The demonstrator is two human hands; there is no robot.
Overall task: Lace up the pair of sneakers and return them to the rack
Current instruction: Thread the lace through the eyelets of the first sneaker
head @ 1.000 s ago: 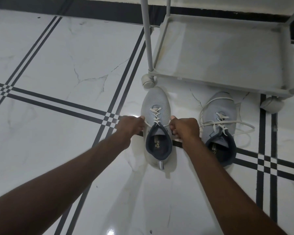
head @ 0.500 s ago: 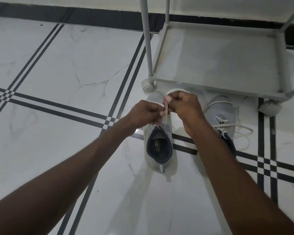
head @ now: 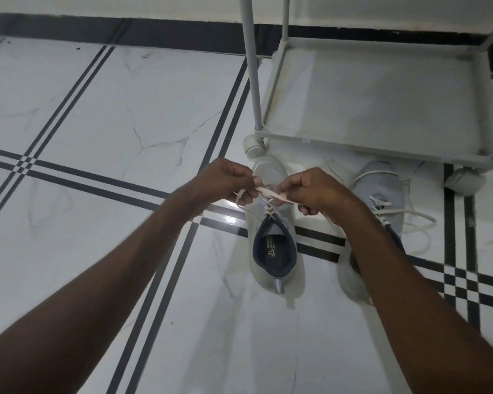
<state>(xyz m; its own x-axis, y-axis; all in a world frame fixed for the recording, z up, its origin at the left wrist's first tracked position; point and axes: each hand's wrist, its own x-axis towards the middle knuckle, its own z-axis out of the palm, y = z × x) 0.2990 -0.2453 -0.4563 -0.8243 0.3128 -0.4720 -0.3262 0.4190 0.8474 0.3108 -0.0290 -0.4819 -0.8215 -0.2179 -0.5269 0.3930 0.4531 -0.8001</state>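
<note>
roughly halfway, by the look of it. the left sneaker point(head: 272, 243) sits on the floor point(head: 125, 109) just in front of the rack point(head: 382, 95), toe toward it, with its lace point(head: 268, 192) crossed through the eyelets up to the tongue. the left hand point(head: 225, 180) pinches one end of that lace and the right hand point(head: 310, 191) pinches the other, both raised above the tongue with the ends meeting between them, so the threading here seems done and the knot is what is being made; no bow shows yet. the right sneaker point(head: 382, 189) stands just beside it, partly hidden by the right forearm, also toe toward the rack. some crossings show over its tongue, but its loose lace point(head: 416, 223) trails in loops over the toe and out onto the floor, so it likely needs tightening and tying. the bottom shelf of the rack holds nothing, and both sneakers have yet to go on it.
</note>
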